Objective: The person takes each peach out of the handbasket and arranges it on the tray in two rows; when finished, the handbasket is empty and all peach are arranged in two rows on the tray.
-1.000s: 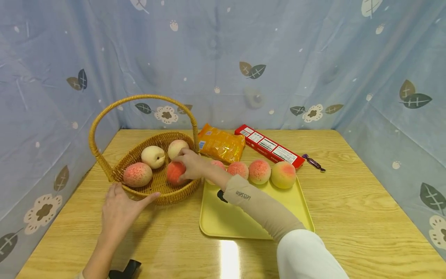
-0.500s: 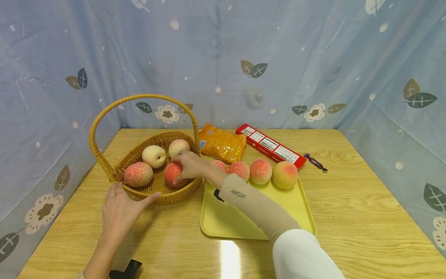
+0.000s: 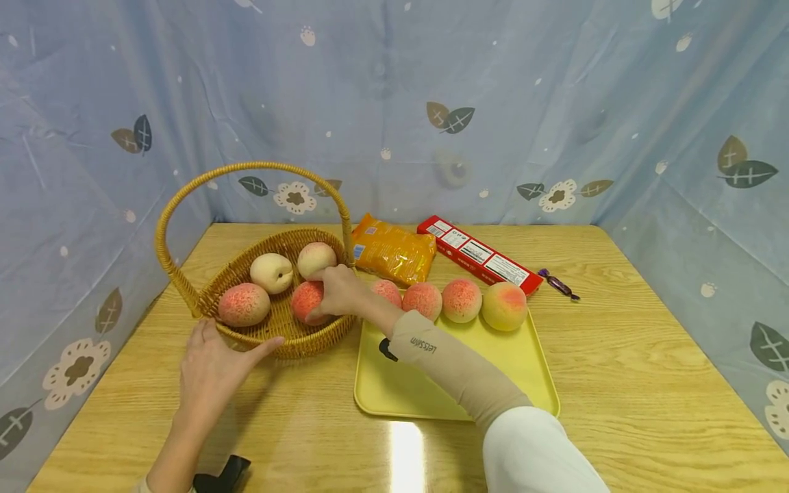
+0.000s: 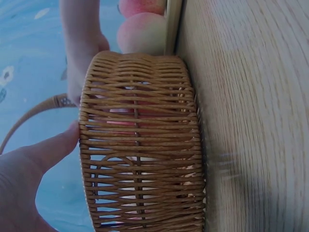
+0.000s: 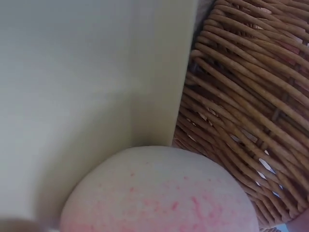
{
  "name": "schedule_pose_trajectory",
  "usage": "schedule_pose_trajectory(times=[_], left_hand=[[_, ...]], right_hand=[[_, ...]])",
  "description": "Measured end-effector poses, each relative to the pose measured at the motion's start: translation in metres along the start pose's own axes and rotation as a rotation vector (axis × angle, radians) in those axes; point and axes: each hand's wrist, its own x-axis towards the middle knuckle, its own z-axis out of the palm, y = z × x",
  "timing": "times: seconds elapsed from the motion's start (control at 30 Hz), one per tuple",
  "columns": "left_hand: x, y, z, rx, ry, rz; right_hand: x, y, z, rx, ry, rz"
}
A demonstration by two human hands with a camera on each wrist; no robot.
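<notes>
A woven basket (image 3: 317,346) with a tall arched handle stands on the left, holding several peaches. My right hand (image 3: 342,294) reaches over its right rim and grips a red peach (image 3: 305,301) low in the basket. Beside that peach lie a pale one (image 3: 316,259), a cream one (image 3: 271,272) and a speckled pink one (image 3: 244,305). My left hand (image 3: 212,373) rests at the near left rim, thumb stretched along it; in the left wrist view the thumb (image 4: 55,147) touches the rim. Its other fingertips are hidden there.
A yellow tray (image 3: 419,394) right of the basket bears a row of peaches (image 3: 461,300) at its far edge. Behind it lie an orange packet (image 3: 394,250), a long red box (image 3: 477,255) and a purple wrapped candy (image 3: 557,283). A patterned curtain surrounds the table.
My right hand has shifted slightly left with the red peach over the first half second, then stayed nearly still. The left hand has kept its place at the rim.
</notes>
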Motion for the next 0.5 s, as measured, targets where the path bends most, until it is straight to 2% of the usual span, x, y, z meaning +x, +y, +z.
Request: schedule_pose_trajectory(times=[0.23,0.5], left_hand=[[-0.001,0.000,0.000,0.003,-0.001,0.008],[0.001,0.000,-0.001,0.017,-0.018,-0.005]], right_hand=[[-0.009,0.001,-0.003,0.251,0.097,0.094],[-0.023,-0.001,-0.018,0.465,0.195,0.129]])
